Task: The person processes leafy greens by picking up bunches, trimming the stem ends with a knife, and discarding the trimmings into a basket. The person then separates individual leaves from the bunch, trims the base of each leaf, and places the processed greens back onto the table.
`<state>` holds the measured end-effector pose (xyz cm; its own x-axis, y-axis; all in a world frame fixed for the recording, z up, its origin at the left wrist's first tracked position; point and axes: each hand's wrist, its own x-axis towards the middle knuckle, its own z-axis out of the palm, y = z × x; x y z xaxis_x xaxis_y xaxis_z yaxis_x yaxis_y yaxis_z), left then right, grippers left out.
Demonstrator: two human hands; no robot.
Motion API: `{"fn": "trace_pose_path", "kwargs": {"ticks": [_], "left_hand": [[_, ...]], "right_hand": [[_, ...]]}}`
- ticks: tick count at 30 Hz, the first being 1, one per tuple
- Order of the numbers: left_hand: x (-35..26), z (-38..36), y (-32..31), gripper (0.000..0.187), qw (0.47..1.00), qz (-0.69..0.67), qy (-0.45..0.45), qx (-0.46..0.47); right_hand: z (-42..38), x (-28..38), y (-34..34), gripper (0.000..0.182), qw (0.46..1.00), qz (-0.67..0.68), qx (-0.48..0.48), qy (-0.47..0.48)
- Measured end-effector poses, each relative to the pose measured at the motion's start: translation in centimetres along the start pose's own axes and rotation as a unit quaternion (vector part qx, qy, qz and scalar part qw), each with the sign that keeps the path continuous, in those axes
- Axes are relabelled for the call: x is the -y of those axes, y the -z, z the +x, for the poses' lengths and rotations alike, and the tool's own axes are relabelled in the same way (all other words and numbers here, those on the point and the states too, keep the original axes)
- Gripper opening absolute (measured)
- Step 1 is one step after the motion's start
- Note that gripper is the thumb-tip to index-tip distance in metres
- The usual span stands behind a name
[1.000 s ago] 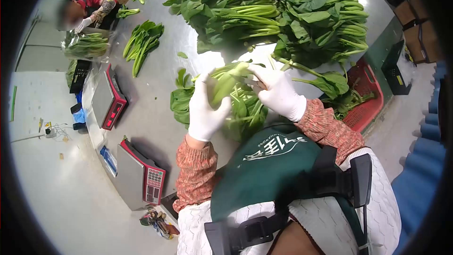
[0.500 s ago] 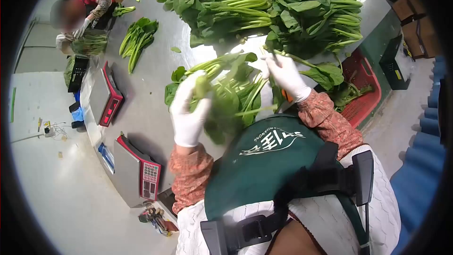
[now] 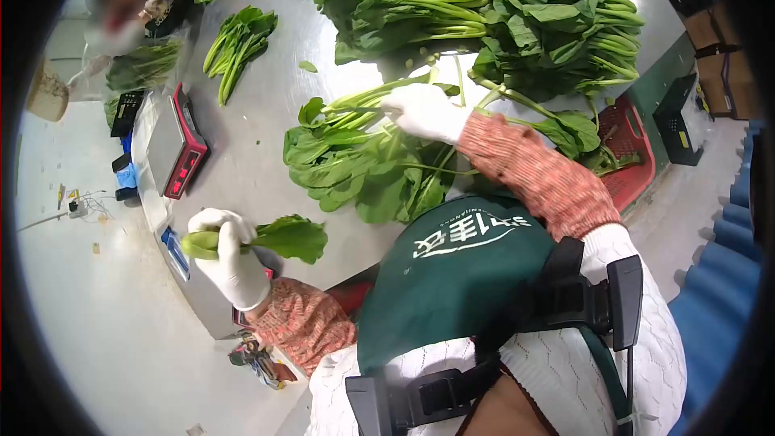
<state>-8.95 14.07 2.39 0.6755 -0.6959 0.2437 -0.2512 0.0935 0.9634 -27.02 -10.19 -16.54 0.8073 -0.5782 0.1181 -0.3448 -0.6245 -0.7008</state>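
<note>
Clasping one leafy green [image 3: 295, 238] in curled fingers, the left hand [image 3: 230, 266] hovers by the near left scale [image 3: 206, 299], apart from the loose pile [image 3: 347, 165] on the counter [image 3: 266, 137]. The right hand [image 3: 428, 113] touches that pile's stems, fingers bent; whether they grip any, I cannot tell. Work seems partway along: neat stacks [image 3: 557, 16] lie far, a small bunch [image 3: 242, 44] far left, while the near pile looks uneven, with leaves in the red basket [image 3: 634, 145] at right
</note>
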Motion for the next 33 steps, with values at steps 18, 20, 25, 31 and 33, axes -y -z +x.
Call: {"fn": "trace_pose_path", "kwargs": {"ticks": [18,20,25,31,33], "left_hand": [[3.9,0.0,-3.3,0.015,0.977,0.212,-0.011,0.010],[3.9,0.6,-6.4,0.030,0.946,0.276,-0.146,0.090],[4.4,0.7,-10.3,0.050,0.825,0.425,-0.320,0.193],[4.2,-0.8,-11.4,0.044,0.870,0.365,-0.257,0.207],[4.3,-1.2,-11.4,0.038,0.895,0.347,-0.205,0.193]], "right_hand": [[0.7,2.1,6.5,0.036,0.911,0.373,0.069,-0.162],[-0.3,5.3,8.5,0.037,0.915,0.356,0.108,-0.158],[-2.7,8.1,10.3,0.030,0.916,0.368,0.141,-0.075],[-5.2,8.4,11.2,0.033,0.885,0.441,0.114,-0.100],[-5.8,8.3,10.8,0.034,0.861,0.489,0.034,-0.133]]}}
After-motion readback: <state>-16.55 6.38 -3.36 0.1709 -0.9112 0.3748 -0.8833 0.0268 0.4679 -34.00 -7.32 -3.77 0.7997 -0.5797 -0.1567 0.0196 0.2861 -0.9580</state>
